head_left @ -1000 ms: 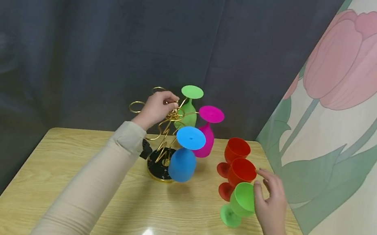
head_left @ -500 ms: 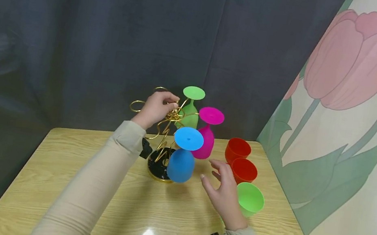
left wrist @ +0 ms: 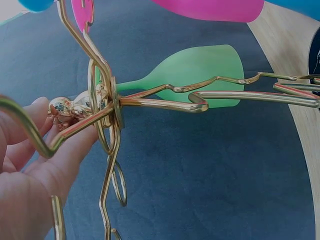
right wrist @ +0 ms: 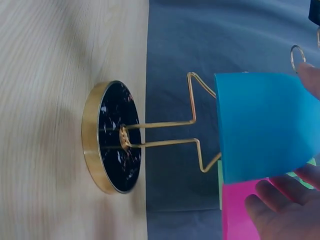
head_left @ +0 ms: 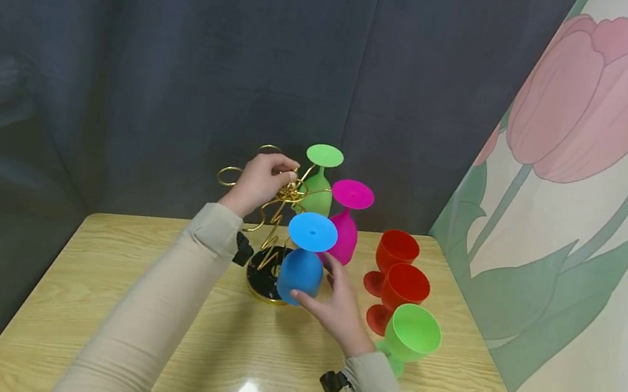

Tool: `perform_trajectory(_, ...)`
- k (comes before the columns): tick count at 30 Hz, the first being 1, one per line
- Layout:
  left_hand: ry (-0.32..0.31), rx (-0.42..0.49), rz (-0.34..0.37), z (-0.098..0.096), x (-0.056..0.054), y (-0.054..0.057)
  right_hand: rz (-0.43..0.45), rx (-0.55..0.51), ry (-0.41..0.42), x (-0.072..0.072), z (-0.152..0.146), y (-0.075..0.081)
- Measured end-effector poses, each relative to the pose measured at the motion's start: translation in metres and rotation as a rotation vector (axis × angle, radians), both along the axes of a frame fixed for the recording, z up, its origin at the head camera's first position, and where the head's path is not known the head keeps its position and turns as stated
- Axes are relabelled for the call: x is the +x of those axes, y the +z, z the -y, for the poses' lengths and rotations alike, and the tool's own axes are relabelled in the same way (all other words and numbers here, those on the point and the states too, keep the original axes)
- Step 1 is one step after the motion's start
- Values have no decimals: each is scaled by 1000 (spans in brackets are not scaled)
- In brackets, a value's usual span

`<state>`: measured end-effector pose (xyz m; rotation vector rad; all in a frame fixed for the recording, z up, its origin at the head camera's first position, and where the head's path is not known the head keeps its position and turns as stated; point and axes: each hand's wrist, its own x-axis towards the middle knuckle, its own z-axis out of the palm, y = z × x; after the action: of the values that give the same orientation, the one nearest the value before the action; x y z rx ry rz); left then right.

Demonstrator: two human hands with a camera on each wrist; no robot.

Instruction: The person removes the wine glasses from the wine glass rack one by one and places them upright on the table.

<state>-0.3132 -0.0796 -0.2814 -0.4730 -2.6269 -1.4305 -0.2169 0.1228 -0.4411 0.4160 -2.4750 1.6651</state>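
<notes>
My left hand (head_left: 263, 181) pinches the gold ball knob (left wrist: 65, 107) at the top of a gold wire wine glass rack (head_left: 288, 192) with a round black base (right wrist: 119, 137). Upside down in the rack hang a blue goblet (head_left: 302, 273), a magenta goblet (head_left: 346, 235) and a green goblet (head_left: 318, 190). My right hand (head_left: 339, 303) holds the blue goblet's bowl, thumb on the near side and fingers on the other. In the right wrist view, the blue goblet (right wrist: 267, 127) lies between thumb and fingers, with the magenta goblet (right wrist: 240, 210) behind it.
Right of the rack stand two red goblets (head_left: 407, 286) and an upright green goblet (head_left: 414, 332), in a row on the wooden table (head_left: 148, 307). A dark curtain (head_left: 219, 57) hangs behind the table. A wall with painted tulips (head_left: 605, 112) borders its right side.
My right hand has moved left from beside the upright green goblet to the hanging blue goblet and taken hold of its bowl. The left hand stays on the rack's knob.
</notes>
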Motion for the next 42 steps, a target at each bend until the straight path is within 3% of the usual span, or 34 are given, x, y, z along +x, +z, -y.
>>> perform_trajectory(19, 5, 8, 8, -3, 7, 3, 1, -58, -16, -3, 9, -2)
perform_trajectory(42, 13, 8, -2, -6, 5, 0, 19, -37, -60, -5, 17, 11)
